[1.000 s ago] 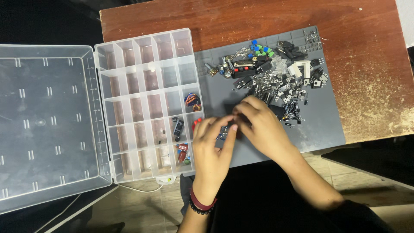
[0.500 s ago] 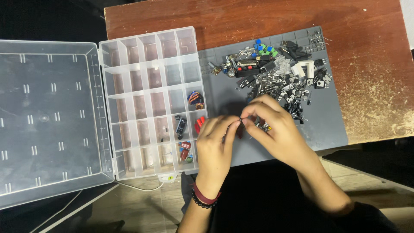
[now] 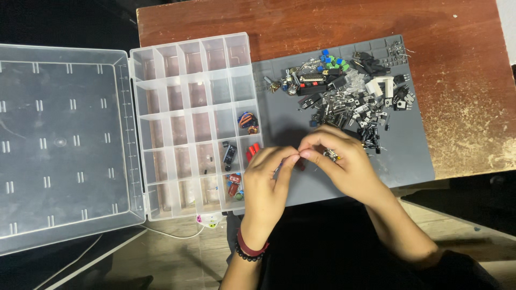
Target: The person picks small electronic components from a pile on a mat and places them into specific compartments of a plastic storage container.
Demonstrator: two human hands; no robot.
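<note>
The left hand [image 3: 267, 180] and the right hand [image 3: 344, 161] are meeting over the near edge of the grey work mat [image 3: 414, 156], fingertips pinched together on a tiny component [image 3: 297, 156] that is almost wholly hidden between them; its shape, long axis and heading cannot be told. A small red part [image 3: 301, 166] is showing just under the fingertips, and a small metallic piece [image 3: 331, 156] is peeking from under the right hand's fingers.

The pile of electronic components [image 3: 349, 94] is lying on the far half of the mat, with blue and green knobs [image 3: 331, 58] at its far edge.

The clear compartment box [image 3: 193, 126] is sitting just left of the mat, its lid [image 3: 59, 145] lying open flat to the left. Its right-hand compartments are holding an orange and blue part [image 3: 247, 121], red parts [image 3: 251, 152] and a black part [image 3: 229, 156].
</note>
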